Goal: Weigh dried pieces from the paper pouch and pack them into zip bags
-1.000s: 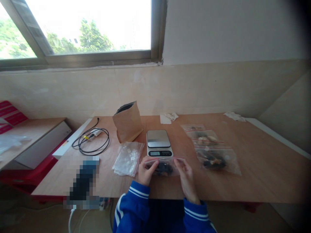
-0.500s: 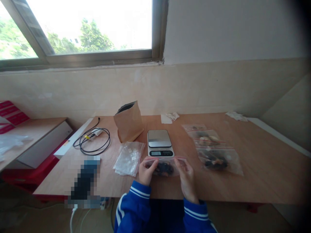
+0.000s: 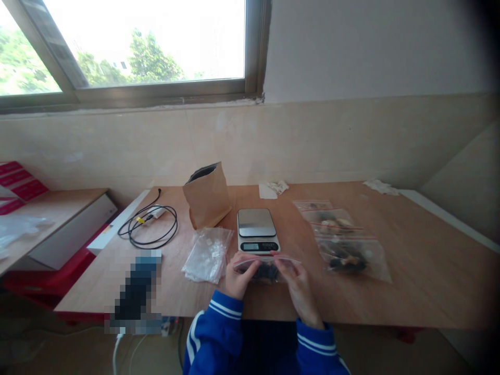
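A clear zip-lock bag (image 3: 267,273) with a red strip along its top and dark pieces inside is held between my two hands, in front of the scale. My left hand (image 3: 239,276) pinches the strip at the left, thumb against fingers. Farther right along the same strip, my right hand (image 3: 294,278) is closed on the bag's top edge. The kitchen scale (image 3: 257,224), with a steel plate and a small display, stands just beyond the bag. Left of my left hand lies a stack of clear zip-lock bags (image 3: 207,255).
An open brown paper bag (image 3: 208,198) stands behind the stack. Several filled zip-lock bags (image 3: 347,255) lie at the right. A coiled black cable (image 3: 148,229) and a blurred-out dark object (image 3: 136,291) are at the left. Crumpled tissue (image 3: 277,187) lies near the wall.
Both hands have come closer together along the bag's strip, my right hand moving left. The dark contents now show less between them.
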{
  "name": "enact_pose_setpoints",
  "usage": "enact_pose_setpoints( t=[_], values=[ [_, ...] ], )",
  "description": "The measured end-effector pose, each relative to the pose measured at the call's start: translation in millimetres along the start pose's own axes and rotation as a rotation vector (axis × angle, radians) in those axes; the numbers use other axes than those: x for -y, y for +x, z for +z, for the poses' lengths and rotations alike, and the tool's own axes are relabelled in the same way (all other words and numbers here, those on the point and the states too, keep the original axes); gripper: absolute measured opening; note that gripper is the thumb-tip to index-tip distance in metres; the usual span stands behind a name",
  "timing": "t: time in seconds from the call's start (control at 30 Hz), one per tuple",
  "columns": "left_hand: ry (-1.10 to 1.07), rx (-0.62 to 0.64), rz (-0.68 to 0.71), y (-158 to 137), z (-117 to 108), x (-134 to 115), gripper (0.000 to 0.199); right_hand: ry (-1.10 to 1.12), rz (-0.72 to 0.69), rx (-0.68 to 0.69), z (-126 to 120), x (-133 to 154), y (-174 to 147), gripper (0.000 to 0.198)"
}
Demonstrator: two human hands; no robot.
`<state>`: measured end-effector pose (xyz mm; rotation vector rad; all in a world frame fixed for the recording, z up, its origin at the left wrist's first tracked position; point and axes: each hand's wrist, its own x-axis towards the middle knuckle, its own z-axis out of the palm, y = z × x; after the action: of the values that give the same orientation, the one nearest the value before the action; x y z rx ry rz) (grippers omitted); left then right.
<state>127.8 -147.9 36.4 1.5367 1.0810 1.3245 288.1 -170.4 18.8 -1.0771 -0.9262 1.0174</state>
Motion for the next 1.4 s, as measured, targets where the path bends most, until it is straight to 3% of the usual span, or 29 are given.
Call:
enact_pose_setpoints(
  t=[0.47,0.73,0.87,0.97,1.4],
  values=[
    [-0.014,-0.041,-0.027,-2.0,-2.2,-0.6,0.019,-0.105,-0.094,-0.16,4.7,-4.3,2.4,0.025],
    [-0.083,0.015,-0.066,-0.3,-1.7,0.1,0.02,0.015,-0.024,-0.048,1.7,0.5,-0.4,0.026],
    [-0.095,0.038,-0.051,0.0,-0.7,-0.5,0.021,0.074,0.022,0.105,-1.7,6.3,-2.4,0.039],
    [-0.095,0.052,-0.027,0.1,-0.5,-0.8,0.021,0.016,0.012,0.207,-0.5,8.1,-3.2,0.027],
    [-0.063,0.076,0.012,-0.4,-0.1,-1.5,0.019,-0.152,-0.153,0.091,9.0,5.4,-8.1,0.015]
  ],
)
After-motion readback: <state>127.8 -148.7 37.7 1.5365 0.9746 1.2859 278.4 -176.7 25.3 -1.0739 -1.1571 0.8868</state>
